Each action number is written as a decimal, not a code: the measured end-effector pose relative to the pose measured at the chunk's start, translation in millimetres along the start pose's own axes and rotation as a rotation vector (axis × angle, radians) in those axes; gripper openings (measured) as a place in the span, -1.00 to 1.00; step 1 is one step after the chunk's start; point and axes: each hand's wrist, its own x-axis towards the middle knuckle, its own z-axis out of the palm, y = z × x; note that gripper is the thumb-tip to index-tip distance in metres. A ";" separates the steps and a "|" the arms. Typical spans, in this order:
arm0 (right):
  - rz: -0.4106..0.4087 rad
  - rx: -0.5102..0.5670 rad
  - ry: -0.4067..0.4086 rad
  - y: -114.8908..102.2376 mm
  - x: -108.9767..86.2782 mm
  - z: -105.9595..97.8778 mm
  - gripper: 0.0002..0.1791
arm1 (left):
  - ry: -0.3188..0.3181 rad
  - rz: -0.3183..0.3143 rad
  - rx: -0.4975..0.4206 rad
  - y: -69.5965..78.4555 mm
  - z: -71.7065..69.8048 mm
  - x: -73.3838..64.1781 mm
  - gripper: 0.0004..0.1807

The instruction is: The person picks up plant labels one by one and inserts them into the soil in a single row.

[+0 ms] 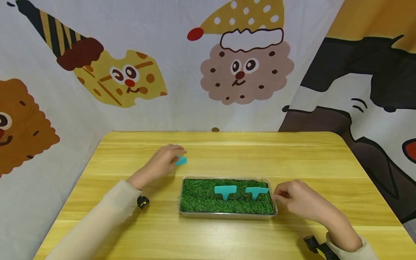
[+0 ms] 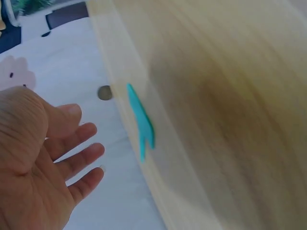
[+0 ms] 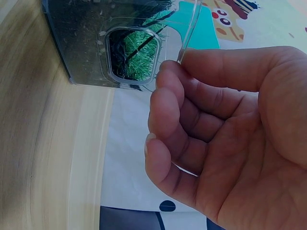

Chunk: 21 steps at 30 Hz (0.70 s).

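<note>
A teal T-shaped plant label (image 1: 181,160) lies on the table, behind and left of a clear plastic box (image 1: 227,216). My left hand (image 1: 156,162) hovers by this label; in the left wrist view its fingers are loosely bent, apart from the label (image 2: 145,125). Green artificial grass (image 1: 198,196) fills the box. Two more teal labels, one near the middle (image 1: 225,189) and one further right (image 1: 256,190), stand upright in the grass. With thumb and index finger my right hand (image 1: 302,202) pinches the rim at the box's right end, seen closely in the right wrist view.
The light wooden table (image 1: 221,238) carries the box near its middle. Behind it hangs a white cloth (image 1: 182,65) printed with cartoon biscuits and cheese, meeting the table's back edge. Black straps (image 1: 320,249) sit at both wrists.
</note>
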 end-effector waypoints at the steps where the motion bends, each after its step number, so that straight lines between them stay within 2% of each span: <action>1: -0.001 -0.001 0.002 0.0 0.1 0.0 -0.79 | -0.004 0.007 0.000 -2.3 1.4 0.7 -0.63; 6: -0.003 -0.002 0.003 -0.2 -0.1 0.1 -0.80 | -0.025 0.058 0.050 -12.3 7.8 3.2 -0.68; 9: -0.002 0.003 0.001 -0.1 -0.5 0.1 -0.80 | -0.049 0.062 0.064 -17.2 10.7 5.2 -0.67; 15: -0.003 0.013 -0.005 0.1 -0.6 -0.1 -0.80 | -0.104 0.023 0.061 -22.6 11.8 6.9 -0.60; 21: -0.014 0.011 0.000 0.5 -0.7 -0.4 -0.81 | -0.143 -0.028 0.047 -24.9 11.9 5.9 -0.68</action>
